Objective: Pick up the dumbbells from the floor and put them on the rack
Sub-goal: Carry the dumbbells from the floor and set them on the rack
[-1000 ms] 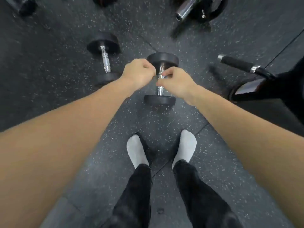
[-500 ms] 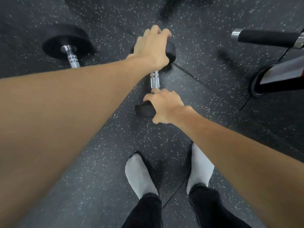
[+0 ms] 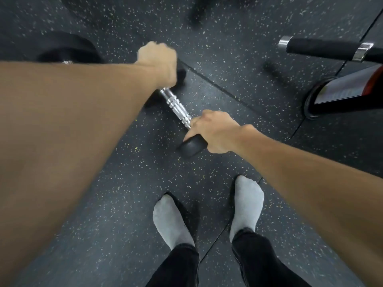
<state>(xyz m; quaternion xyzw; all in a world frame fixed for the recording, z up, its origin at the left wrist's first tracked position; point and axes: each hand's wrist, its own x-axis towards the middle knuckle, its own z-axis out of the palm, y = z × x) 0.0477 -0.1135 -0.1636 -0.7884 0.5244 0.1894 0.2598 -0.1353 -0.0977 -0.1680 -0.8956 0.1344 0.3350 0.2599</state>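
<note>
A black dumbbell with a ribbed chrome handle (image 3: 177, 107) lies slanted in front of me, its far head toward the upper left and its near head toward the lower right. My left hand (image 3: 159, 63) is closed over the far head. My right hand (image 3: 215, 131) grips the near head, whose black edge sticks out below my fingers. A second dumbbell (image 3: 66, 51) lies on the floor at the left, mostly hidden behind my left forearm. No rack is in view.
The floor is dark speckled rubber matting (image 3: 228, 59). A black padded bar with chrome collars (image 3: 323, 48) and the base of a machine (image 3: 335, 96) stand at the right. My feet in grey socks (image 3: 172, 220) stand just below the dumbbell.
Both hands went from hovering above the handle to gripping the two heads. The dumbbell has turned from nearly upright in the frame to a diagonal, and the view has come closer to the floor.
</note>
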